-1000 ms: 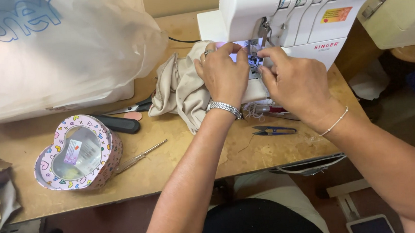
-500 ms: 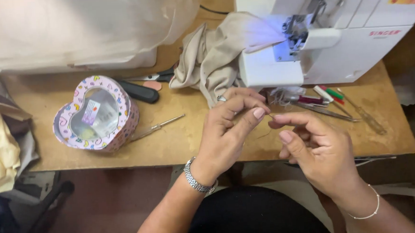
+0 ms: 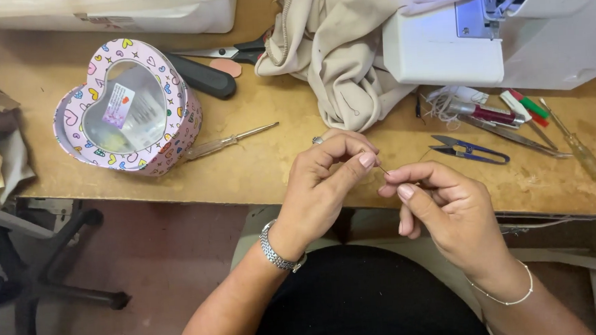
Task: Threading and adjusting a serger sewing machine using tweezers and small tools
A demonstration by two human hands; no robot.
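1. Head view: we see the left hand point(image 3: 326, 179) and right hand point(image 3: 443, 204) meeting just in front of the wooden table point(image 3: 278, 168) edge.
2. Both hands pinch shut, thumb to forefinger, on a thin needle point(image 3: 382, 170) spanning the gap between them.
3. Blue thread snips point(image 3: 470, 150) lie on the table near the right hand.
4. Beige fabric point(image 3: 339, 50) lies bunched against the white sewing machine point(image 3: 509, 41).
5. A heart-shaped tin point(image 3: 78, 124) sits far left.
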